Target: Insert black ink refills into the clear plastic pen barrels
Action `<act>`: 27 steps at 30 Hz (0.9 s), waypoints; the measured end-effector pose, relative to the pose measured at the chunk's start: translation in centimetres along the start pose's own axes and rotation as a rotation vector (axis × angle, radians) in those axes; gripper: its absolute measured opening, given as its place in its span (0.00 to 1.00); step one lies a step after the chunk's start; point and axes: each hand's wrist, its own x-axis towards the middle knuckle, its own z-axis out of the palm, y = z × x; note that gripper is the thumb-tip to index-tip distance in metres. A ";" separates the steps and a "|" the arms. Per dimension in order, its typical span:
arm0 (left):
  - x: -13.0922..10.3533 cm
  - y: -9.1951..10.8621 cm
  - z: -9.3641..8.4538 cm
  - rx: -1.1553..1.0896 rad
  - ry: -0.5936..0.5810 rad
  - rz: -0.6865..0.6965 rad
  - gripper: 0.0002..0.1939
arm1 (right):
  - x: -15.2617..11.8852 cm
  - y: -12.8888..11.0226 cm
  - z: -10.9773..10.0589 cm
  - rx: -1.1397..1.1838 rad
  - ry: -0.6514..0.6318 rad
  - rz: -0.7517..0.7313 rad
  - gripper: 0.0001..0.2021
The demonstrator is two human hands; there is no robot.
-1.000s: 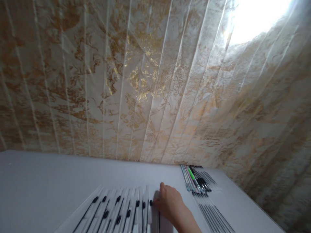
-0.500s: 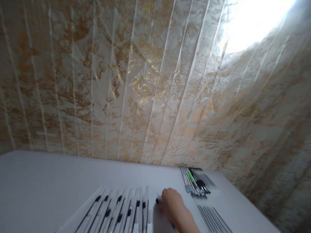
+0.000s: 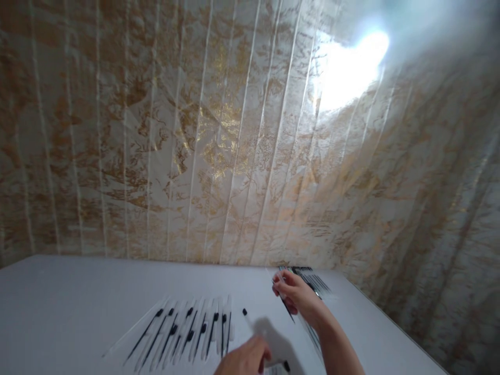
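Note:
A row of clear pens with black parts (image 3: 187, 333) lies on the white table (image 3: 78, 302). My left hand (image 3: 244, 360) sits at the bottom edge, its fingers closed on one clear pen (image 3: 253, 328) that lies apart, right of the row, its black tip pointing away. My right hand (image 3: 297, 297) is further back on the right, beside a pile of thin dark and coloured pens (image 3: 310, 278). Its fingers pinch a thin dark stick (image 3: 289, 314) that slants down toward me. The blur hides finer detail.
A creased gold-and-white curtain (image 3: 234, 156) hangs right behind the table, with a bright light patch (image 3: 347, 67) at the upper right. The table's right edge (image 3: 390, 325) runs diagonally close to the pile. Bare tabletop shows to the left.
My right hand left the right end of the pen row and moved back to the pile, now pinching a thin stick. My left hand came into view at the bottom. The view tilted.

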 end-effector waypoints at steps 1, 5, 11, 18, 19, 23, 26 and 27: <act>1.0 0.7 0.5 0.031 -0.002 0.023 0.15 | -0.4 -0.4 -0.2 0.056 -0.008 -0.010 0.14; 4.3 2.7 2.9 0.062 -0.006 0.039 0.16 | -1.4 -1.8 -1.1 0.211 -0.048 -0.016 0.19; 5.9 2.1 3.9 -0.119 0.095 0.059 0.14 | -1.7 -2.6 -1.7 0.526 -0.040 -0.098 0.20; 2.6 1.0 -1.8 -0.659 0.201 0.020 0.27 | 0.0 -2.3 1.4 0.977 -0.047 -0.135 0.23; 1.9 1.2 -3.2 -0.743 0.237 0.016 0.27 | 0.1 -2.2 2.0 1.005 -0.061 -0.122 0.22; -0.7 2.0 -8.6 -1.089 0.313 0.058 0.20 | -0.2 -1.8 4.9 1.043 -0.069 -0.074 0.23; -1.8 2.5 -10.9 -1.140 0.335 0.028 0.18 | -1.0 -1.7 6.5 0.973 -0.044 -0.035 0.21; -2.0 2.6 -11.1 -1.097 0.328 0.020 0.18 | -1.2 -1.8 6.9 0.930 -0.037 -0.032 0.22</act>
